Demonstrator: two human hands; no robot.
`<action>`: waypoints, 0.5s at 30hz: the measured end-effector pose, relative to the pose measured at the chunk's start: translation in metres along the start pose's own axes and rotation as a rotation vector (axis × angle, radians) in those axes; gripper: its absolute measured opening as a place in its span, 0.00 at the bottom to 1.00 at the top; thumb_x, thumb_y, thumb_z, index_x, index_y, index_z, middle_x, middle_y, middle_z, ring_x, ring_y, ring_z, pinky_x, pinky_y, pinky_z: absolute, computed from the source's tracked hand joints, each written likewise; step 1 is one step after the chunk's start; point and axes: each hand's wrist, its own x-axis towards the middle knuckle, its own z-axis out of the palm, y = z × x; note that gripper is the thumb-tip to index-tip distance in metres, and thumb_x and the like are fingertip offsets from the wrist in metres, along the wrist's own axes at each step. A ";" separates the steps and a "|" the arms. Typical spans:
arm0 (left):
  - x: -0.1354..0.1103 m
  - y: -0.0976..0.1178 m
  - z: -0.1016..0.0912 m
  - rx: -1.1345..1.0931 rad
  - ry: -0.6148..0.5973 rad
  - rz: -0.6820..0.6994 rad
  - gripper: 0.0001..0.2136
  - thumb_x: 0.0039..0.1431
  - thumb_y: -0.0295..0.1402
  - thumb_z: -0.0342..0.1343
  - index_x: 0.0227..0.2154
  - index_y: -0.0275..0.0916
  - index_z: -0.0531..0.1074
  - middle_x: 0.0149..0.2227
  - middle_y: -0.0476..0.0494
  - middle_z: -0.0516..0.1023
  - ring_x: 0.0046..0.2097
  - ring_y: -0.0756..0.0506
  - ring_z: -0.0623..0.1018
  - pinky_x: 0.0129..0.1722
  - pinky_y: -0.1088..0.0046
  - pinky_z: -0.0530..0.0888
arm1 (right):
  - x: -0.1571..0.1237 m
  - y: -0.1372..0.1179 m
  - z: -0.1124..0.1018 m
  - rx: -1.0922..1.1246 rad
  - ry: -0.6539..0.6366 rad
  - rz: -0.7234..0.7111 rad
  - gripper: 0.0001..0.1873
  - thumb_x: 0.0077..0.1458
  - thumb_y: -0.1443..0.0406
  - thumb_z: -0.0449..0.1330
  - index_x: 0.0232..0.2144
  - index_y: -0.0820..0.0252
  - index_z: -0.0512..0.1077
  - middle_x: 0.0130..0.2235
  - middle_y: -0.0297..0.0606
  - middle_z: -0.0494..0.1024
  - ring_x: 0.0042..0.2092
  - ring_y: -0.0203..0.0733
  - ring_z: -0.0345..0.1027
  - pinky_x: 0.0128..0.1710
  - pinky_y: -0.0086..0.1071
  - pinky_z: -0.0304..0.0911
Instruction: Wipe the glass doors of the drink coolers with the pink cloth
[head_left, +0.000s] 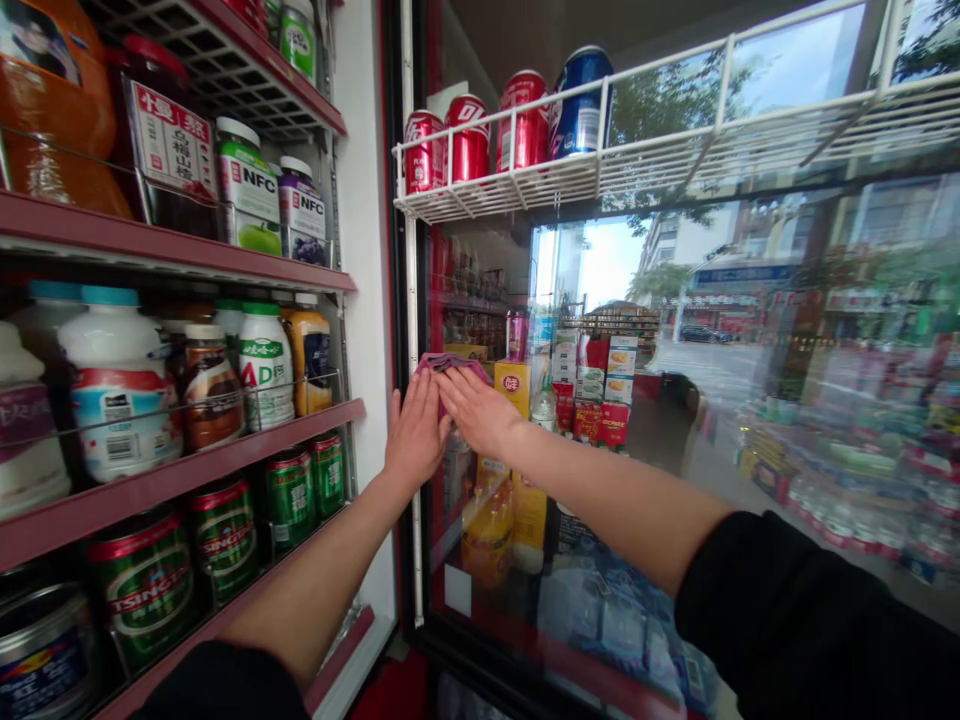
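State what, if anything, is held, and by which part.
A pink cloth, seemingly pressed, not gripped: left hand and right hand lie with fingers flat over it, near its top edge.

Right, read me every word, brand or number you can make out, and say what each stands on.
"慢熬", "乌梅山楂": red-capped dark bottle
"NFC": green-labelled bottle
"NFC": purple-labelled bottle
"AD钙": green-capped white bottle
"TSINGTA", partial: large green can
"SINGTA", partial: green can beside it
Too small, blurred or unclear: door-rack cans, small green cans, other labels, lettering seen in the door glass.
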 end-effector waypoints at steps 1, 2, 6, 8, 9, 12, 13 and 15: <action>0.003 -0.001 -0.002 0.016 -0.007 0.002 0.34 0.75 0.40 0.44 0.78 0.29 0.50 0.80 0.27 0.53 0.81 0.32 0.54 0.79 0.41 0.53 | 0.001 0.004 -0.001 -0.014 -0.013 0.004 0.42 0.71 0.59 0.52 0.77 0.79 0.51 0.82 0.54 0.45 0.83 0.58 0.39 0.84 0.49 0.37; 0.007 -0.001 -0.005 0.033 -0.013 0.005 0.34 0.75 0.40 0.45 0.78 0.29 0.50 0.80 0.27 0.52 0.81 0.32 0.54 0.79 0.40 0.52 | 0.001 0.008 -0.002 -0.025 -0.019 0.014 0.44 0.71 0.56 0.54 0.78 0.78 0.49 0.82 0.55 0.45 0.83 0.58 0.39 0.84 0.50 0.37; 0.020 0.017 -0.016 0.087 -0.009 0.002 0.32 0.74 0.37 0.46 0.77 0.29 0.55 0.80 0.27 0.54 0.81 0.29 0.56 0.78 0.39 0.55 | -0.013 0.014 0.001 -0.055 0.001 0.073 0.49 0.71 0.50 0.57 0.78 0.80 0.49 0.81 0.57 0.49 0.82 0.60 0.41 0.83 0.50 0.39; 0.024 0.036 -0.019 0.084 -0.003 0.009 0.32 0.74 0.35 0.47 0.76 0.29 0.56 0.80 0.26 0.55 0.79 0.28 0.60 0.76 0.41 0.60 | -0.031 0.013 0.006 -0.049 0.042 0.126 0.50 0.70 0.50 0.59 0.77 0.83 0.49 0.80 0.61 0.49 0.82 0.63 0.42 0.83 0.52 0.40; 0.025 0.048 -0.020 0.071 -0.007 0.018 0.32 0.73 0.35 0.47 0.76 0.29 0.56 0.79 0.25 0.56 0.78 0.28 0.62 0.75 0.42 0.62 | -0.043 0.013 0.009 -0.038 0.073 0.155 0.51 0.69 0.50 0.60 0.77 0.84 0.50 0.80 0.62 0.49 0.82 0.64 0.43 0.83 0.54 0.41; 0.019 0.086 -0.021 0.019 -0.034 0.075 0.33 0.73 0.34 0.49 0.77 0.30 0.54 0.80 0.26 0.55 0.78 0.31 0.62 0.76 0.45 0.63 | -0.092 0.012 0.019 0.028 0.181 0.234 0.49 0.68 0.54 0.60 0.76 0.85 0.51 0.80 0.65 0.49 0.81 0.67 0.45 0.83 0.58 0.41; 0.014 0.098 -0.020 0.005 -0.041 0.104 0.33 0.73 0.34 0.48 0.77 0.31 0.54 0.80 0.27 0.54 0.79 0.32 0.60 0.77 0.45 0.61 | -0.111 0.012 0.022 0.050 0.213 0.248 0.48 0.68 0.55 0.60 0.76 0.85 0.52 0.80 0.66 0.50 0.81 0.68 0.46 0.83 0.59 0.41; 0.002 0.118 -0.018 -0.015 -0.051 0.173 0.32 0.75 0.35 0.46 0.78 0.34 0.53 0.81 0.32 0.53 0.81 0.34 0.56 0.79 0.44 0.56 | -0.146 0.011 0.025 0.066 0.240 0.238 0.45 0.68 0.57 0.60 0.74 0.86 0.55 0.78 0.69 0.55 0.79 0.69 0.51 0.82 0.60 0.44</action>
